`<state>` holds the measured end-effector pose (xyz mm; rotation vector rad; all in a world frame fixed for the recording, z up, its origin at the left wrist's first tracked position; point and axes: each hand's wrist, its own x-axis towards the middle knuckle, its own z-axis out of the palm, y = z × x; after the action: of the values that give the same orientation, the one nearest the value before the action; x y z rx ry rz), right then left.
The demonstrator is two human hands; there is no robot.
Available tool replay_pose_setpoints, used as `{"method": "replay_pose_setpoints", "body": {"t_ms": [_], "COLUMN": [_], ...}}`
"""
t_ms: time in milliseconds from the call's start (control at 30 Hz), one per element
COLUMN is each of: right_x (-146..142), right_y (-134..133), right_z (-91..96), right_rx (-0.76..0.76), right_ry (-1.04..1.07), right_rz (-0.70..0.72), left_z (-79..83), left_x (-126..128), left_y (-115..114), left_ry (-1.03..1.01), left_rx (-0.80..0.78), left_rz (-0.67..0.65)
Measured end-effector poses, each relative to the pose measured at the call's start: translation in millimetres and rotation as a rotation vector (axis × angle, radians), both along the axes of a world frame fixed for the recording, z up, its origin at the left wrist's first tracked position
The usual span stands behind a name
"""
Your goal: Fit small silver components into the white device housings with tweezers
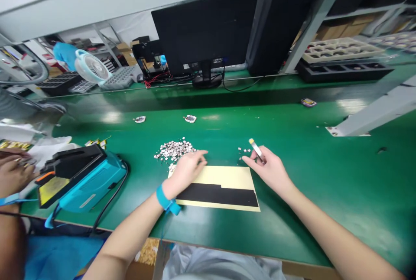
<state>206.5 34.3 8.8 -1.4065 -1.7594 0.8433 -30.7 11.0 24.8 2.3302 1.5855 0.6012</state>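
Small metal chips [173,150] in a loose heap on the green table [325,176], the heap longer across the table than front to back, its near edge touching a cream sheet [237,176]. Left hand [185,172] nearer the heap, fingers open and relaxed, fingertips just beside its right side, nothing visibly held. Right hand [269,171] farther off, curled in a pinch around a slim tube [256,149] with a yellow tip pointing away, just beside a few stray chips [243,152].

Under and ahead of both hands, the cream sheet with a black strip [217,195], both lying lengthwise across the table. Around the left wrist, a blue strap [167,200].

Farther along the table, two small scraps [190,118] and, at left, a teal machine with a black lid [87,182] beside another person's hand [13,171]. Beyond, a black monitor [204,24], a white fan [92,67] and a beige tray [341,50].
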Motion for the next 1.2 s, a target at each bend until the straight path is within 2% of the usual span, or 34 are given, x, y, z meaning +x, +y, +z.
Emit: {"method": "replay_pose_setpoints", "body": {"t_ms": [67,133,267,333,500,633,800,900,1033,1200], "right_x": [1,-5,-25,-30,-32,-31,-35,-39,-44,-47], "right_y": [-2,-8,-24,-30,-34,-38,-43,-47,-54,-58], "right_z": [2.5,1.4,-4.6,-6.1,-6.6,-8.5,-7.6,-4.0,-1.4,-1.3], "right_rx": [0.02,0.007,-0.02,-0.008,0.058,0.091,0.1,0.107,0.122,0.112], "right_ry": [-0.036,-0.09,-0.199,-0.245,-0.351,-0.448,-0.608,-0.712,-0.817,-0.872], "right_rz": [0.038,0.157,0.436,0.503,0.544,0.558,0.552,0.576,0.602,0.592], "left_z": [2.5,-1.4,-13.5,-15.1,-7.6,-4.7,-15.5,-26.1,-33.7,-33.1], "left_x": [-21,-34,-41,-40,-31,-7,36,55,60,55], "left_y": [3,6,9,9,8,15,35,41,39,37], "left_ry": [0.021,0.033,-0.023,-0.093,-0.39,-0.652,-0.905,-1.018,-1.156,-1.296], "left_rx": [-0.005,-0.021,-0.057,-0.076,-0.186,-0.377,-0.619,-0.693,-0.692,-0.747], "left_rz": [0.078,0.126,0.151,0.15,0.11,0.07,0.038,0.033,0.045,0.023]}}
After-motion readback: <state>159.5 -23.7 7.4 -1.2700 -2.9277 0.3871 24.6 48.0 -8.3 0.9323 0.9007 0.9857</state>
